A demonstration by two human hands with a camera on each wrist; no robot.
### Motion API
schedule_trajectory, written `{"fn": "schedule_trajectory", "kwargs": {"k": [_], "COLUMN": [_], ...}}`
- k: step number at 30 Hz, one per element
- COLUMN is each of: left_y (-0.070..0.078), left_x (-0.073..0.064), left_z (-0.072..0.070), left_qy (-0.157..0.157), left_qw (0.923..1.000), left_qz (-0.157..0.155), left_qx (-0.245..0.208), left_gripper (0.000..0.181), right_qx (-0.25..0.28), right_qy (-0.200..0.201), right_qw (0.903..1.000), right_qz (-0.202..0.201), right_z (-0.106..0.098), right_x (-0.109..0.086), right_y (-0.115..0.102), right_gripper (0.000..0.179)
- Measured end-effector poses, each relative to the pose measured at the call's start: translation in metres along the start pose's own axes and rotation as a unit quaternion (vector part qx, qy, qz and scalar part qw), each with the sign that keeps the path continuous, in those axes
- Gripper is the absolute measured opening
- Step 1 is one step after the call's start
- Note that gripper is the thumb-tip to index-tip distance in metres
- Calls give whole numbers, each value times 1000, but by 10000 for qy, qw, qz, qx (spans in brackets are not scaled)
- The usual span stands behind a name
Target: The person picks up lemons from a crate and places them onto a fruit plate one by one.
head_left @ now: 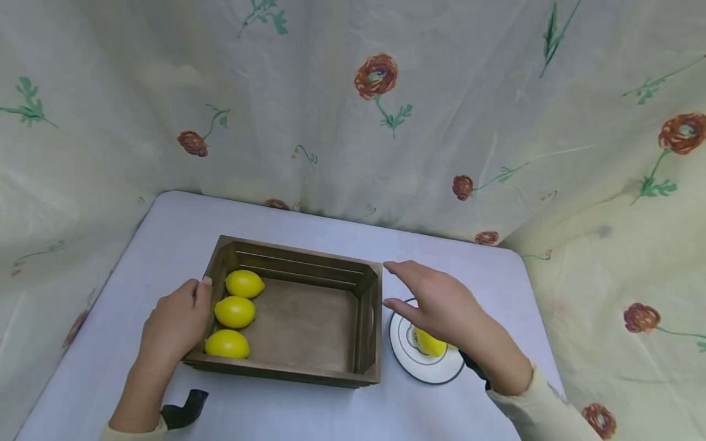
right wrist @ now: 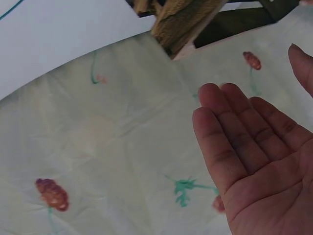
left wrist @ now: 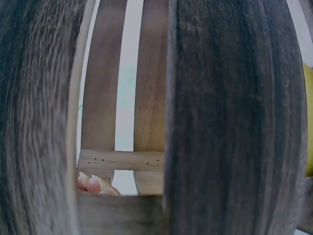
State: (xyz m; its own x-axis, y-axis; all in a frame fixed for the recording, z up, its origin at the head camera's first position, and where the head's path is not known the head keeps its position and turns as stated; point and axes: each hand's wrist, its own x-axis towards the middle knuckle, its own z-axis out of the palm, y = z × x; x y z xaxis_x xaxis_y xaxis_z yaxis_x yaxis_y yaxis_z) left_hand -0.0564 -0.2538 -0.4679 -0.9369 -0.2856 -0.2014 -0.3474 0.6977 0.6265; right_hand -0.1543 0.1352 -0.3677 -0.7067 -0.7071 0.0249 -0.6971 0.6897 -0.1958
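Observation:
A brown slatted wooden crate stands on the white-covered table in the head view. Three yellow lemons lie in a column along its left end. My left hand grips that left end, thumb over the rim, the other fingers mostly hidden. Crate slats fill the left wrist view, with some fingertips showing in a gap. Beside the crate's right end my right hand hovers with fingers extended, holding nothing; its palm shows in the right wrist view. Whether it touches the crate I cannot tell.
Under the right forearm, a white plate with dark rings bears a yellow lemon, partly covered by the hand. A flower-printed curtain hangs behind and beside the table. Black straps sit at both wrists.

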Motion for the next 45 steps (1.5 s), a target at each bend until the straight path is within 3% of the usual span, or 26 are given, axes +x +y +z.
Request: {"fn": "schedule_trajectory", "kwargs": {"k": [7, 19, 29, 38, 45], "left_y": [1, 3, 1, 2, 1], "left_x": [0, 1, 1, 0, 3], "left_z": [-1, -1, 0, 0, 1], "left_qy": [-36, -2, 109, 268, 170], "left_qw": [10000, 9999, 9998, 9995, 9994], "left_qz": [-41, -104, -191, -178, -236], "left_qx": [-2, 18, -35, -63, -163], "left_gripper": [58, 59, 57, 56, 59], "right_qx": [-23, -229, -701, -766, -502], "right_qy": [-195, -804, -1374, -1772, -2362], "right_qw": [9973, 9908, 9733, 9636, 9580], "right_qz": [-705, -1062, -1702, -1850, -1549], "right_z": [-5, -6, 15, 38, 66], "right_x": [24, 56, 94, 121, 142], "right_y": [-21, -46, -76, -96, -102], "right_gripper": [60, 61, 61, 60, 56]}}
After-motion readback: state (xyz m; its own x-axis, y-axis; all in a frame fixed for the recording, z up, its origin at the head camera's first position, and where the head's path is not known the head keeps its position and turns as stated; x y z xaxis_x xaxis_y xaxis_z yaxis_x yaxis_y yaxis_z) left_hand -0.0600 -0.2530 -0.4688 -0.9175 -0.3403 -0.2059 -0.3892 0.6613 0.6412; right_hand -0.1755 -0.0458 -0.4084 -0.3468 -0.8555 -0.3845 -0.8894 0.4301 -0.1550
